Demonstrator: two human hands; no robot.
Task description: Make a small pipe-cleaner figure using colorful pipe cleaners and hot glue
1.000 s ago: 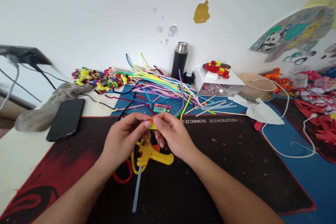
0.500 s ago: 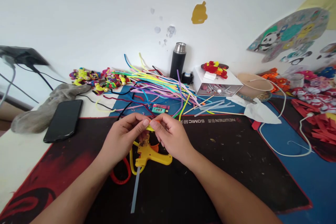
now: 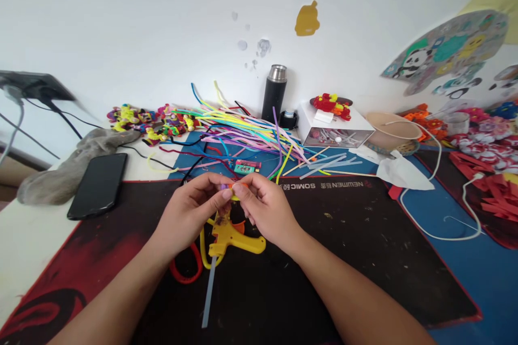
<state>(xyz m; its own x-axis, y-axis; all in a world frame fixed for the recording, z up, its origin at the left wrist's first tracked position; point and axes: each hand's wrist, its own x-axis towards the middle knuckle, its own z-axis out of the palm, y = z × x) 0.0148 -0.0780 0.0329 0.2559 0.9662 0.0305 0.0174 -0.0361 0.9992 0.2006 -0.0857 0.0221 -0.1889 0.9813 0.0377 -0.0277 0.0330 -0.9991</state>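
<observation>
Between my fingertips is a small pipe-cleaner piece (image 3: 234,195) with purple, orange and yellow showing; most of its shape is hidden. My left hand (image 3: 190,207) pinches its left side with thumb and forefinger. From the right, my right hand (image 3: 265,207) pinches it the same way, and the two thumbs nearly meet. Just below the hands, a yellow hot glue gun (image 3: 237,239) lies on the black desk mat (image 3: 364,259), a clear glue stick (image 3: 209,294) poking out of its rear. Red scissor handles (image 3: 188,269) lie partly hidden beside it.
Behind the hands lies a heap of coloured pipe cleaners (image 3: 243,132). A black flask (image 3: 275,94) and a white drawer box (image 3: 335,126) stand against the wall. Loose glue sticks (image 3: 332,164) lie before the box. At left is a black phone (image 3: 98,186); a white cable (image 3: 437,238) loops at right.
The piece has been turned slightly between my fingertips, so purple now shows by the left thumb where yellow and orange showed before. Both hands stay in nearly the same place.
</observation>
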